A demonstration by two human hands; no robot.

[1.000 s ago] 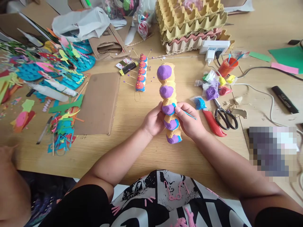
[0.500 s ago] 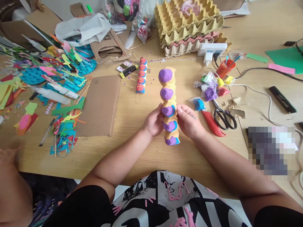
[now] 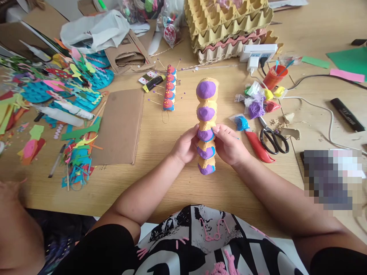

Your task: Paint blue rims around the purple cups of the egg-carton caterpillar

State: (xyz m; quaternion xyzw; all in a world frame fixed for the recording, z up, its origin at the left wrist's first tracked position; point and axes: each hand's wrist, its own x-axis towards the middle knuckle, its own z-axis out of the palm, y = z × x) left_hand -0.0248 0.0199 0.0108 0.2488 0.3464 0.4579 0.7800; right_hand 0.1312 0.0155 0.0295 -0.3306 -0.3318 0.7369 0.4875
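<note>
Here, our left hand (image 3: 186, 147) and right hand (image 3: 231, 145) pinch the bumpy strip (image 3: 207, 113) from both sides, right of the cardboard sheet (image 3: 119, 128). A stretch of wooden table (image 3: 156, 131) separates the sheet's right edge from our left hand; behind our right fingers, mostly hidden, a blue stick (image 3: 238, 138) seems to show.

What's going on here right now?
A person's left hand and right hand hold a bumpy strip between them over the table. It has five purple-topped bumps on a yellow-orange base; blue shows on the three nearest the person. A red and blue figure sits farther off to the left, with scissors and an orange cup to the right.
</note>
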